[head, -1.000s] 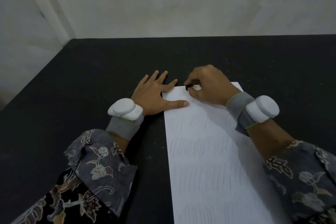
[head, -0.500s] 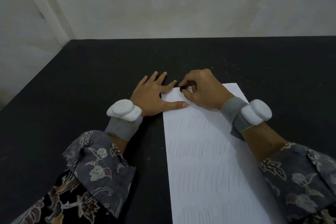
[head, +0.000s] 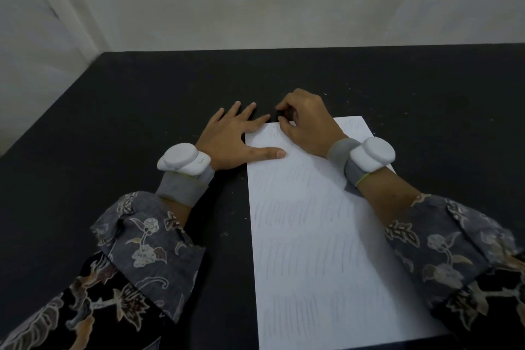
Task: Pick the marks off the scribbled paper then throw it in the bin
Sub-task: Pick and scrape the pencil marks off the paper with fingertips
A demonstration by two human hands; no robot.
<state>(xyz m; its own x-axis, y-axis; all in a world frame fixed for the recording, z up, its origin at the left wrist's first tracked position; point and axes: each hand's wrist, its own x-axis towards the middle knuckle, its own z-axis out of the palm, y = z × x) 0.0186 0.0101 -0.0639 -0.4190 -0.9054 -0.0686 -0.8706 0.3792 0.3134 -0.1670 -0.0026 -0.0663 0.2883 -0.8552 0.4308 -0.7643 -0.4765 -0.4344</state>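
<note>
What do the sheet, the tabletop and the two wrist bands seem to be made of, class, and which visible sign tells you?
Sheet: thin white matte paper, lying flat, with faint grey pencil-like strokes.
Tabletop: black, matte, finely speckled, perhaps laminate or rubbery mat; unclear.
Wrist bands, left and right: grey, soft-looking fabric, each carrying a smooth white pod, probably plastic.
</note>
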